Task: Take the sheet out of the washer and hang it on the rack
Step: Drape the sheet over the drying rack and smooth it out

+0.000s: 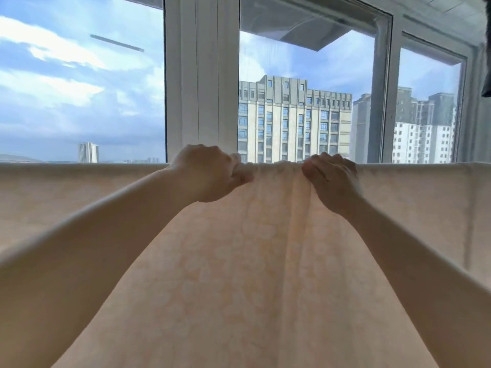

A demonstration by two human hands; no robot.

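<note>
A pale peach sheet (265, 261) with a faint floral pattern hangs across the whole width of the view, its top edge draped in a level line at about mid-height. The rack's bar is hidden under that fold. My left hand (210, 173) grips the top edge just left of centre. My right hand (332, 179) grips it a little to the right, and the cloth between the two hands is bunched into vertical folds. Both arms are stretched forward and up. The washer is out of view.
Large windows with white frames (202, 75) stand right behind the sheet, with sky and tall buildings outside. A dark item (487, 49) hangs at the upper right edge.
</note>
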